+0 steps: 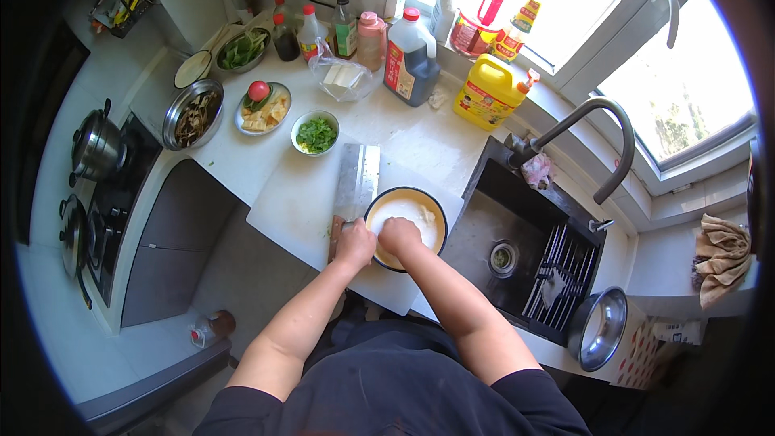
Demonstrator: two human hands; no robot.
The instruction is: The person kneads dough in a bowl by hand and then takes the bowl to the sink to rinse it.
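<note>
Frame centre: bowl [437, 244] of white contents [412, 207] is sitting right of cleaver [360, 178]. My left hand [356, 244] is curling at the bowl's rim, right hand [400, 236] curling above; whether pinching anything, cannot tell.

Round bowl [437, 245] over there, dark-rimmed, yellowish inside, sitting upright on right part of white cutting board [292, 208]. White contents [404, 209] inside; can't tell from here whether powder or liquid. Small whitish lump [427, 215] near right inner wall. Part of inside hidden.
</note>
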